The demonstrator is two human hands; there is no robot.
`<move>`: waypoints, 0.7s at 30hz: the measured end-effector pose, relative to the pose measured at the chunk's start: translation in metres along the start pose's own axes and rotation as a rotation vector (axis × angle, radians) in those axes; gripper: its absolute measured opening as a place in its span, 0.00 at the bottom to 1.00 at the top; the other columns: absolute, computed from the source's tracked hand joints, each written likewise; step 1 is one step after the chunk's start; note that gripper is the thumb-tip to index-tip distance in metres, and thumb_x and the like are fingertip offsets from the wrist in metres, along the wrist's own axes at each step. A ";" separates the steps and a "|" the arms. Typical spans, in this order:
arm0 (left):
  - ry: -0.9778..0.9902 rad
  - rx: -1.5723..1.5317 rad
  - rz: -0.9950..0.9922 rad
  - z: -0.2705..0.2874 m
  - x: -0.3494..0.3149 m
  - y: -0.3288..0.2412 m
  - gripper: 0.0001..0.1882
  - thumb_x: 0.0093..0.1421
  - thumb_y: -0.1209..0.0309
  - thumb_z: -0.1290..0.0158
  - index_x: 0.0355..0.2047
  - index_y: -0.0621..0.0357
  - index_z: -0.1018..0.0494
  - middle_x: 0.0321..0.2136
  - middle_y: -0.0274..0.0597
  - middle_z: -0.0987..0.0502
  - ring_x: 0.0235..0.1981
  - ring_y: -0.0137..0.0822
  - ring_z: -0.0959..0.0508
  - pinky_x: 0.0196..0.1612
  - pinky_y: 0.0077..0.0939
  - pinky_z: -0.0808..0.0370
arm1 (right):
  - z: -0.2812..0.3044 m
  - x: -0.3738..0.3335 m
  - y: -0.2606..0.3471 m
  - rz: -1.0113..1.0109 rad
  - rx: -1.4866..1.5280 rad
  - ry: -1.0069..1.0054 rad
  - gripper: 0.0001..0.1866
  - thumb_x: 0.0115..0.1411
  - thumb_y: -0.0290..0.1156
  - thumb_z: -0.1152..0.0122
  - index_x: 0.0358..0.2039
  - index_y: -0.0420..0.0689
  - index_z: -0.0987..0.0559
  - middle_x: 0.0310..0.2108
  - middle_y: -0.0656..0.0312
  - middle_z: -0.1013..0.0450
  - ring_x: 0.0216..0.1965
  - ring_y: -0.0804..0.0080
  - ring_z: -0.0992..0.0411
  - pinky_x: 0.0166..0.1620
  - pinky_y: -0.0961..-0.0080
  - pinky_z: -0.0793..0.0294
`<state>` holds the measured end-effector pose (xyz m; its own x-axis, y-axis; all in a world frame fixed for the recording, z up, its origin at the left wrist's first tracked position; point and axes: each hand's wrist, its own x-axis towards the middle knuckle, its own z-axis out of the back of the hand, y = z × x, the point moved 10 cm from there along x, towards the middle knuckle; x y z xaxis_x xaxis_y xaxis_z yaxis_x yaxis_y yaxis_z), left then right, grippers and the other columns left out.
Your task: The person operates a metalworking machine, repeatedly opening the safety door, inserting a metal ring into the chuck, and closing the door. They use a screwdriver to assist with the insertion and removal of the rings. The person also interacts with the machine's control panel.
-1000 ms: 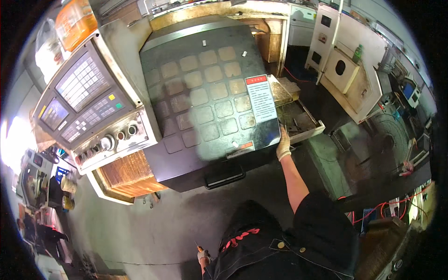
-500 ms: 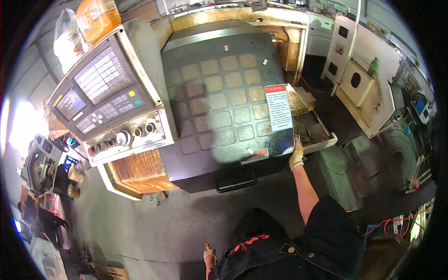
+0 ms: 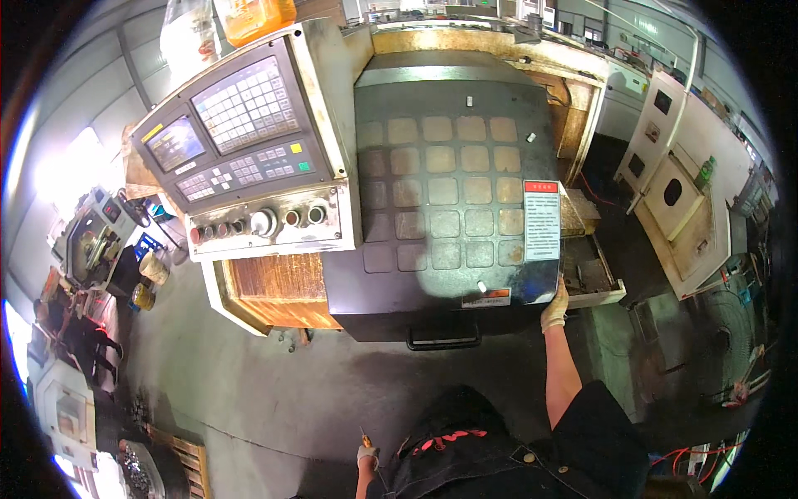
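Note:
In front of me is a machine tool with a dark sliding door (image 3: 378, 287), set with rows of pale square panes. A black bar handle (image 3: 445, 343) runs along the door's lower front. My right hand (image 3: 554, 309), in a light glove, is closed at the door's lower right edge, its fingertips partly hidden there. Low on the left, my gloved left hand (image 3: 367, 457) grips a slim orange-handled tool (image 3: 366, 439) with a thin shaft pointing up, like a screwdriver. A white notice with a red top (image 3: 542, 220) is stuck near the door's right side.
Left of the door stands a control panel (image 3: 241, 187) with a screen, keys and knobs. An orange container (image 3: 258, 18) sits on top of it. A tray (image 3: 603, 293) juts out right of the door. Farther right is a pale machine housing (image 3: 682, 212). A wooden pallet (image 3: 189, 457) lies lower left.
My view has turned, so the machine sits farther right and slightly lower in the picture. Both hands keep their holds; the door shows no clear movement against the machine.

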<state>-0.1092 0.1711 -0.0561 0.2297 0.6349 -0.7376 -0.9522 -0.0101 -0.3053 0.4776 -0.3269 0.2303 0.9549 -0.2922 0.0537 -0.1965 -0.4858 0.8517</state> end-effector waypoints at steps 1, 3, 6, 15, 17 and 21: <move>-0.005 0.021 -0.013 -0.001 0.009 -0.002 0.22 0.43 0.64 0.43 0.38 0.65 0.28 0.30 0.52 0.22 0.35 0.47 0.21 0.36 0.36 0.27 | 0.000 0.004 0.001 0.014 -0.043 0.018 0.25 0.61 0.46 0.53 0.50 0.39 0.28 0.48 0.60 0.31 0.48 0.68 0.33 0.52 0.72 0.37; -0.034 0.018 -0.007 0.004 0.013 0.003 0.23 0.43 0.64 0.43 0.39 0.64 0.29 0.32 0.53 0.22 0.37 0.48 0.21 0.37 0.36 0.26 | -0.020 -0.010 0.001 0.056 -0.178 0.023 0.27 0.62 0.48 0.56 0.53 0.41 0.31 0.52 0.60 0.33 0.52 0.66 0.36 0.56 0.70 0.41; -0.039 -0.012 -0.025 0.004 0.010 -0.012 0.24 0.42 0.64 0.42 0.39 0.63 0.29 0.33 0.54 0.23 0.37 0.49 0.21 0.38 0.37 0.26 | -0.016 -0.007 -0.002 0.009 -0.047 0.002 0.25 0.63 0.46 0.56 0.50 0.39 0.28 0.46 0.61 0.29 0.47 0.69 0.32 0.51 0.73 0.37; -0.040 -0.068 -0.008 -0.018 0.008 -0.001 0.27 0.40 0.61 0.40 0.39 0.65 0.29 0.36 0.54 0.23 0.39 0.46 0.22 0.40 0.37 0.27 | 0.013 0.006 0.018 0.317 -0.469 0.005 0.25 0.62 0.47 0.55 0.50 0.40 0.28 0.48 0.61 0.30 0.48 0.68 0.33 0.53 0.72 0.39; -0.069 -0.049 0.011 -0.005 0.007 0.015 0.27 0.41 0.60 0.40 0.39 0.65 0.28 0.35 0.54 0.23 0.39 0.46 0.22 0.39 0.37 0.27 | -0.015 -0.007 -0.010 0.039 -0.071 -0.049 0.25 0.62 0.46 0.54 0.51 0.40 0.29 0.48 0.59 0.31 0.50 0.67 0.34 0.54 0.71 0.39; -0.019 -0.029 0.024 -0.016 0.012 -0.019 0.25 0.42 0.60 0.41 0.37 0.65 0.28 0.33 0.52 0.23 0.36 0.44 0.22 0.36 0.37 0.28 | -0.021 -0.014 0.021 0.207 -0.190 0.000 0.25 0.63 0.43 0.55 0.52 0.35 0.30 0.50 0.57 0.31 0.50 0.67 0.34 0.55 0.72 0.39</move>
<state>-0.0851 0.1664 -0.0683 0.2028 0.6491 -0.7332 -0.9510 -0.0480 -0.3055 0.4653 -0.3156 0.2582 0.8987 -0.3691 0.2370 -0.3423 -0.2523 0.9051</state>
